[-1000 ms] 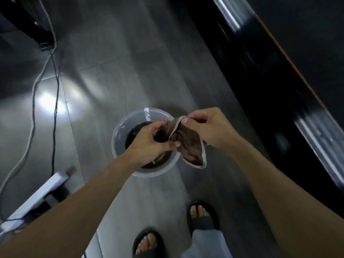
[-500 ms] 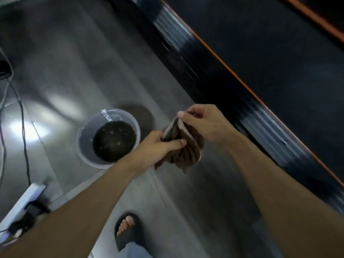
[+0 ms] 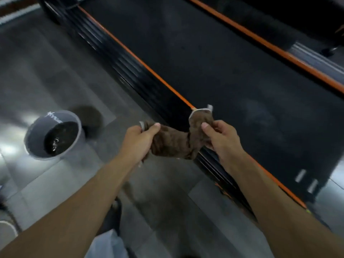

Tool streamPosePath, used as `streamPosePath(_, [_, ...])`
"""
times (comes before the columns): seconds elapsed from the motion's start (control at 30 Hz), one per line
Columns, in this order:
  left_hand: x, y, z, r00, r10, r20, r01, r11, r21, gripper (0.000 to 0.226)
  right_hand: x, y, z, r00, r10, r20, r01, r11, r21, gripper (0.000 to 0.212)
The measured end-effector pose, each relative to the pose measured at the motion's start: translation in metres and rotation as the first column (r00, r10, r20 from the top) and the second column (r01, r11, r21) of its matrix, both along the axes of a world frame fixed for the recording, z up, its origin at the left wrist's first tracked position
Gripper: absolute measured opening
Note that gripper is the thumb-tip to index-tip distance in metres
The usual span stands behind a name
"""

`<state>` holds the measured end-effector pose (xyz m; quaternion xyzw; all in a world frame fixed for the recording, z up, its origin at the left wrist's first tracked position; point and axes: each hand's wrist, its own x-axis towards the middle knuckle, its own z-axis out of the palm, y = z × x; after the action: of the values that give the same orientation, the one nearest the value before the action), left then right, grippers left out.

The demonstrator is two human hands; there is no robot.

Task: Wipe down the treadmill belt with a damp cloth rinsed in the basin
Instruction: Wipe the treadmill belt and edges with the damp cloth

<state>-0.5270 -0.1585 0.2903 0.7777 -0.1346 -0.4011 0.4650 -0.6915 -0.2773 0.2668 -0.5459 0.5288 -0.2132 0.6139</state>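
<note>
A brown cloth [image 3: 175, 141] with a white hem hangs stretched between both hands, above the treadmill's near side rail. My left hand [image 3: 138, 140] grips its left end. My right hand [image 3: 221, 140] pinches its right end, which stands up over the orange stripe. The black treadmill belt [image 3: 223, 58] runs diagonally across the upper right, bordered by orange lines. The grey basin [image 3: 35, 131] with dark water sits on the floor to the left, well apart from the hands.
The ribbed black side rail [image 3: 134, 77] lies between the grey tiled floor [image 3: 46, 71] and the belt. A sandalled foot [image 3: 112, 216] and a trouser leg show at the bottom. A white cable loop [image 3: 9, 228] lies at the lower left.
The view has swung right from the basin towards the treadmill. Both hands carried the cloth away from over the basin and pulled it out between them, over the side rail.
</note>
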Motion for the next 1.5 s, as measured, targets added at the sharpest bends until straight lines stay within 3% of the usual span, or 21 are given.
streamPosePath(0.13, [-0.042,-0.031,-0.001,0.991,0.073,0.113,-0.077,0.997,0.03,0.036,-0.068,-0.034,0.001,0.98,-0.161,-0.117,0.15,0.984,-0.098,0.025])
streamPosePath(0.27, [-0.074,-0.079,-0.002,0.986,0.118,0.114,-0.123,0.992,0.038,0.028,-0.124,-0.069,0.007,0.961,-0.262,-0.093,0.249,0.96,-0.132,0.058])
streamPosePath(0.37, [-0.097,-0.119,-0.013,0.989,0.105,0.101,-0.112,0.992,0.065,0.035,-0.16,-0.101,0.012,0.971,-0.15,-0.188,0.101,0.964,-0.247,0.017])
streamPosePath(0.43, [-0.109,-0.144,-0.021,0.984,0.085,0.157,-0.104,0.988,0.114,0.042,-0.182,-0.125,0.016,0.94,0.014,-0.34,-0.1,0.966,-0.237,0.029])
streamPosePath(0.5, [-0.117,-0.168,-0.031,0.967,-0.001,0.254,-0.04,0.987,0.154,0.05,-0.205,-0.149,0.015,0.819,0.169,-0.548,-0.322,0.926,-0.195,0.04])
streamPosePath(0.53, [-0.123,-0.18,-0.034,0.962,-0.037,0.27,0.001,0.991,0.133,0.05,-0.216,-0.163,0.014,0.761,0.195,-0.619,-0.375,0.911,-0.174,0.033])
streamPosePath(0.6, [-0.133,-0.206,-0.038,0.973,-0.102,0.207,0.097,0.995,0.033,0.037,-0.238,-0.193,0.011,0.732,0.171,-0.659,-0.345,0.928,-0.142,0.021])
streamPosePath(0.73, [-0.16,-0.257,-0.042,0.956,-0.274,0.105,0.28,0.959,-0.048,0.021,-0.276,-0.242,0.004,0.769,0.11,-0.629,-0.197,0.978,-0.07,0.027])
streamPosePath(0.8, [-0.179,-0.279,-0.038,0.93,-0.361,0.067,0.366,0.928,-0.075,0.013,-0.293,-0.261,0.006,0.784,0.005,-0.621,-0.043,0.998,-0.047,0.03])
streamPosePath(0.93, [-0.236,-0.309,-0.026,0.864,-0.502,0.032,0.502,0.858,-0.104,0.023,-0.318,-0.286,0.004,0.75,-0.133,-0.648,0.119,0.991,-0.065,0.039])
streamPosePath(1.0, [-0.274,-0.317,-0.024,0.82,-0.572,0.035,0.572,0.813,-0.109,0.036,-0.324,-0.294,0.005,0.799,-0.113,-0.591,0.159,0.987,0.027,0.039])
streamPosePath(1.07, [-0.314,-0.321,-0.025,0.755,-0.656,0.015,0.653,0.749,-0.113,0.053,-0.33,-0.299,0.013,0.942,-0.005,-0.336,0.118,0.942,0.315,0.044])
streamPosePath(1.13, [-0.35,-0.324,-0.031,0.727,-0.685,0.058,0.687,0.721,-0.096,0.063,-0.345,-0.303,0.019,0.963,0.256,-0.088,-0.187,0.863,0.47,0.059])
streamPosePath(1.2, [-0.377,-0.328,-0.038,0.793,-0.595,0.134,0.607,0.79,-0.086,0.055,-0.365,-0.31,0.013,0.921,0.39,-0.01,-0.35,0.836,0.422,0.069])
streamPosePath(1.27, [-0.394,-0.328,-0.042,0.846,-0.508,0.162,0.524,0.848,-0.079,0.044,-0.384,-0.317,0.003,0.951,0.309,-0.03,-0.287,0.912,0.294,0.061])
streamPosePath(1.33, [-0.406,-0.324,-0.044,0.901,-0.433,0.021,0.433,0.896,-0.098,0.036,-0.396,-0.322,-0.016,0.981,0.161,-0.111,-0.148,0.982,0.116,0.044])
streamPosePath(1.37, [-0.41,-0.321,-0.044,0.919,-0.377,-0.119,0.36,0.922,-0.141,0.035,-0.398,-0.319,-0.021,0.972,0.17,-0.16,-0.159,0.984,0.082,0.047])
streamPosePath(1.43, [-0.413,-0.313,-0.045,0.863,-0.255,-0.435,0.172,0.96,-0.222,0.036,-0.402,-0.307,-0.037,0.959,0.261,-0.112,-0.234,0.949,0.21,0.081])
streamPosePath(1.5, [-0.411,-0.303,-0.05,0.798,-0.177,-0.577,0.055,0.973,-0.223,0.04,-0.399,-0.299,-0.051,0.953,0.304,0.005,-0.287,0.891,0.351,0.089])
